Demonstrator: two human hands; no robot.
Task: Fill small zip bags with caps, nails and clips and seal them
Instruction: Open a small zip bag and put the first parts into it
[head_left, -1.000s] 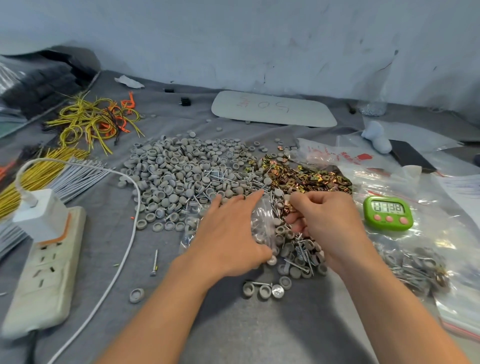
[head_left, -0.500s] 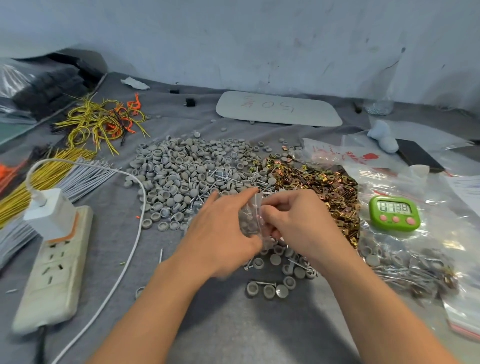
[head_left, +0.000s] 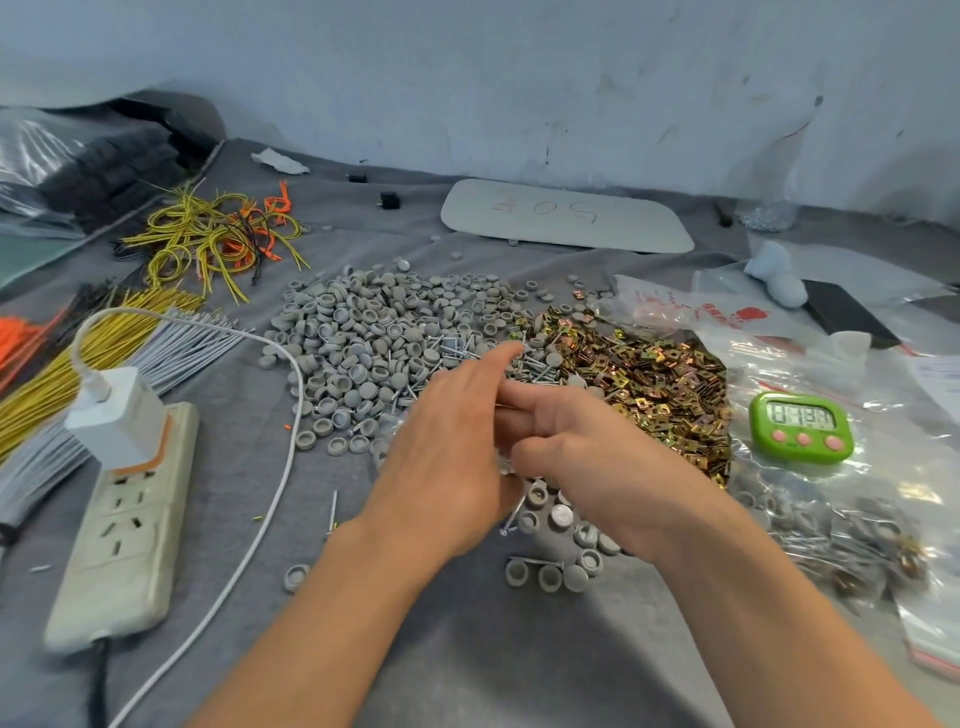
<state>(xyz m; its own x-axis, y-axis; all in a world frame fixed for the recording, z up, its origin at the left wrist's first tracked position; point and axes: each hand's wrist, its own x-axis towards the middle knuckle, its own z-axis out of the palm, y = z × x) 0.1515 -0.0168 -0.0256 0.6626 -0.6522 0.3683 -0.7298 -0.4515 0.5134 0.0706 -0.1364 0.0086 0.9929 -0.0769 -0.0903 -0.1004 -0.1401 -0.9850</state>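
The small clear plastic zip bag (head_left: 505, 466) sits nearly hidden between the touching hands, the right hand (head_left: 587, 457) curled onto it from the right; I cannot tell whether the left hand (head_left: 449, 457) grips it.

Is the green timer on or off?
On. The green timer shows dark digits on its screen, though they are too blurred to read.

The right hand (head_left: 587, 457) has closed in against the left hand (head_left: 447, 457), covering the zip bag seen between them before.
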